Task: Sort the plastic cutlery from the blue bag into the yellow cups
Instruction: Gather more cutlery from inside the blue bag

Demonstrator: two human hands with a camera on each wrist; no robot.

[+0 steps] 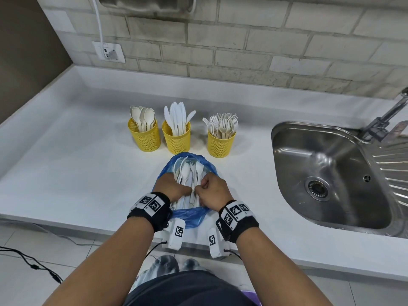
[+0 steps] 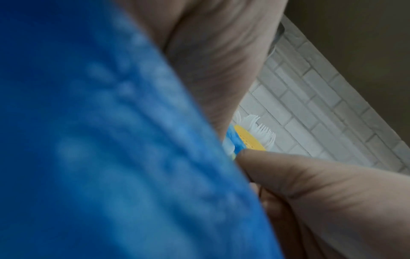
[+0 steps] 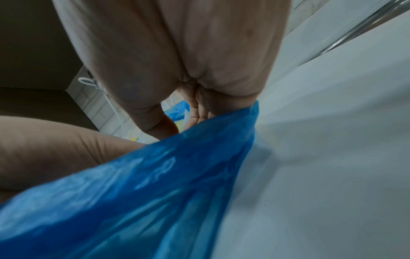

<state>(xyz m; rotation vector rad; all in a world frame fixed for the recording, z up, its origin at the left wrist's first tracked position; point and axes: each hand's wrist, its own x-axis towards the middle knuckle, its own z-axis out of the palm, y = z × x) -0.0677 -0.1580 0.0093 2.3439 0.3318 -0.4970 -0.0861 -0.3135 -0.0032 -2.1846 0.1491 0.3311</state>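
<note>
The blue bag (image 1: 189, 217) lies open on the white counter (image 1: 77, 162), with several white spoons and forks (image 1: 187, 173) showing in its mouth. My left hand (image 1: 174, 186) curls over the bag's left rim and my right hand (image 1: 212, 191) curls over the right rim, knuckles nearly touching. In the right wrist view my right hand (image 3: 199, 61) has the blue bag (image 3: 155, 192) pulled taut from under its curled fingers. In the left wrist view the bag (image 2: 88, 140) lies tight against my left hand (image 2: 210, 61); its fingertips are hidden. Behind stand three yellow cups: spoons (image 1: 144, 138), knives (image 1: 176, 139), forks (image 1: 221, 143).
A steel sink (image 1: 326, 173) with a tap (image 1: 388, 115) is set into the counter on the right. A wall socket with a white cable (image 1: 108, 53) is at the back left. The bag's lower end hangs over the counter's front edge.
</note>
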